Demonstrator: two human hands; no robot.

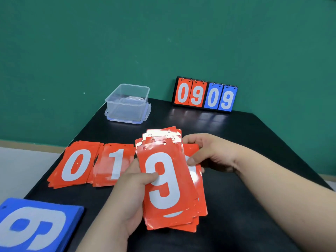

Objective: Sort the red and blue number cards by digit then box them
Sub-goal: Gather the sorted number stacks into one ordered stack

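My left hand grips a fanned stack of red number cards above the black table, thumb pressed on the top card, a white 9. My right hand holds the stack's right edge, its thumb on a card slid out behind the 9. Two red piles lie flat at the left: a pile showing 0 and a pile showing 1. A blue card stack showing a 9 sits at the near left corner. The clear plastic box stands open at the back.
A flip scoreboard reading 09 in red and 09 in blue stands at the table's back edge against the green wall. The box rests on its clear lid. The table's left edge drops to a pale floor.
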